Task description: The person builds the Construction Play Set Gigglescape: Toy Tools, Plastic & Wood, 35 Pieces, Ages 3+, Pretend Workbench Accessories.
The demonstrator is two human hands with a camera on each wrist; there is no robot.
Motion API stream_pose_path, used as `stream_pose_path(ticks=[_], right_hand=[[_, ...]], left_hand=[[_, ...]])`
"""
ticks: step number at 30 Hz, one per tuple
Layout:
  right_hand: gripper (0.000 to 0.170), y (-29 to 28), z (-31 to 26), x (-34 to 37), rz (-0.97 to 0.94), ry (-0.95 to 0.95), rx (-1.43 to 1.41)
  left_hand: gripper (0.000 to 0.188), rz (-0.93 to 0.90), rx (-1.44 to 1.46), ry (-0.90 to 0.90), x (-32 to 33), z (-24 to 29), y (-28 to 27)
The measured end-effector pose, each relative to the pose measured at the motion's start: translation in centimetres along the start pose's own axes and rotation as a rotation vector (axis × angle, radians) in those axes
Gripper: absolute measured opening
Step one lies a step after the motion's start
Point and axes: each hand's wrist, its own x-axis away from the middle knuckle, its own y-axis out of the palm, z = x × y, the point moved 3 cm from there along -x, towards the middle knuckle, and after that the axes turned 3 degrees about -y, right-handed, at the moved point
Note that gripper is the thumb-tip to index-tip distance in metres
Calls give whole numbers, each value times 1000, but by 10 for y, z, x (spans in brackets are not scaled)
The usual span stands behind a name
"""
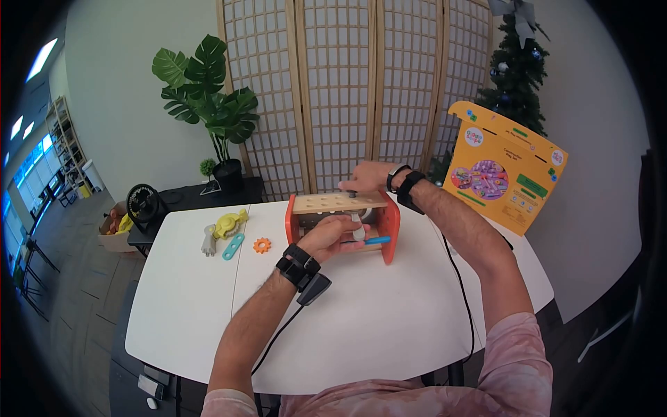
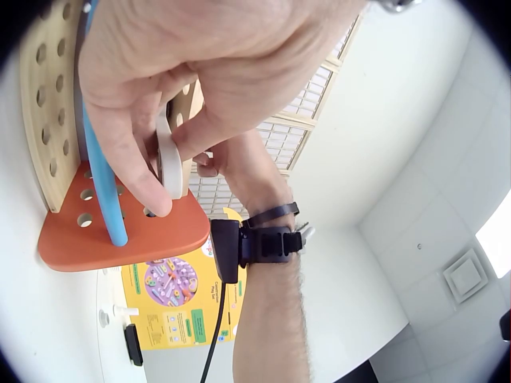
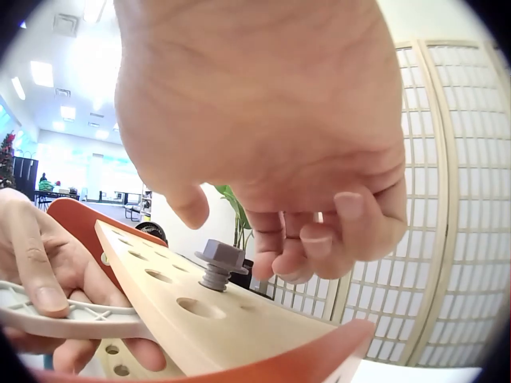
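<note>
One person's left hand [image 1: 325,238] pinches a flat white plastic strip [image 3: 96,321] below the pale perforated wooden board [image 3: 267,329], whose grey hex bolt [image 3: 224,257] is best turned squarely; the right hand [image 1: 372,178], loosely curled, holding nothing, hovers beside it.

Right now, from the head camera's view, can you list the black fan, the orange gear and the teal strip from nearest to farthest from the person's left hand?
From the left hand:
1. Orange gear: to its left, on the white table.
2. Teal strip: farther left, also on the table.
3. Black fan: farthest left, past the table's edge.
</note>
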Motion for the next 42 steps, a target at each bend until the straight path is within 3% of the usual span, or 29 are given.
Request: stream_pose_path(ticks=[2, 5, 8, 15, 18, 20, 27, 30, 32, 35, 38, 42], right_hand=[[73, -4, -2, 6, 76, 74, -142], [75, -4, -6, 14, 87, -28, -139], [76, -3, -3, 6, 0, 45, -24], [68, 2, 0, 2, 75, -14, -111], [69, 3, 3, -4, 65, 36, 5], [69, 2, 2, -2, 106, 30, -113], [68, 1, -1, 5, 58, 23, -54], [69, 2, 0, 5, 115, -36, -188], [70, 0, -2, 7, 20, 25, -105], [71, -1, -2, 7, 40, 90, -66], [74, 1, -4, 10, 86, -31, -140], [75, 0, -4, 9, -42, 53, -103]], left_hand=[[22, 0, 4, 3, 3, 2, 3], [15, 2, 10, 13, 6, 4, 4], [15, -10, 9, 8, 6, 4, 5], [18, -13, -2, 11, 3, 2, 2], [17, -16, -2, 14, 5, 4, 4], [18, -10, -3, 16, 6, 4, 4], [13, -13, -6, 17, 6, 4, 4], [12, -23, 7, 20, 3, 3, 2], [12, -28, 14, 19, 3, 3, 3], [13, -12, 0, 15, 4, 4, 3], [14, -16, -4, 21, 6, 4, 4], [15, -15, -1, 21, 6, 5, 5]])
